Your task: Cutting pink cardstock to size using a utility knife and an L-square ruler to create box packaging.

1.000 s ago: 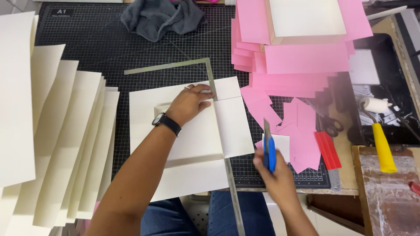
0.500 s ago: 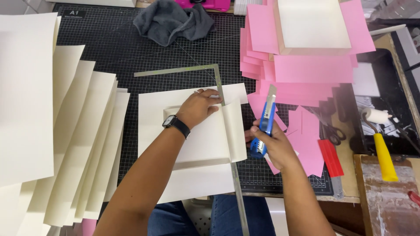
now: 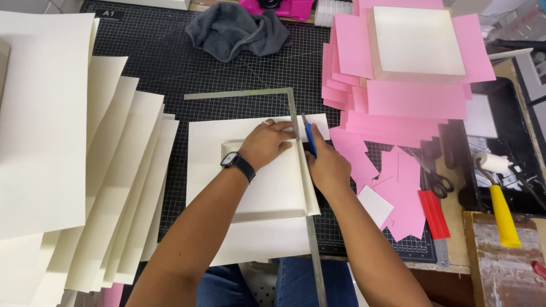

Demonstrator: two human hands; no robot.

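A black gridded cutting mat (image 3: 170,74) covers most of the table (image 3: 455,227), and near its centre lies a cream sheet of card (image 3: 250,187) with a smaller raised cream panel on top of it. To the sheet's 9 o'clock a fan of large cream sheets (image 3: 74,170) overlaps across the mat's left edge; toward 2 o'clock a heap of pink paper (image 3: 409,102) carries a shallow cream box (image 3: 418,42), and pink offcuts (image 3: 398,193) lie scattered at 3 o'clock. A grey cloth (image 3: 239,31) is bunched at 12 o'clock. A metal L-square ruler (image 3: 298,153) lies over the cream sheet, its long arm running from 12 o'clock down to 6 o'clock along the sheet's right side and its short arm turning off toward 9 o'clock at the top. The left hand (image 3: 267,145), with a dark watch at the wrist, lies flat and spread on the card, fingertips pressing at the ruler's left edge. The right hand (image 3: 327,167) sits just across the ruler at the left hand's 3 o'clock, closed around a blue-handled knife (image 3: 310,138) whose long axis points to 12 o'clock, parallel to the ruler and close against its right edge. Whether the blade tip touches the card cannot be told. Scissors (image 3: 435,182), a red-handled tool (image 3: 435,219) and a yellow-handled roller (image 3: 497,193) lie well apart at 3 o'clock.
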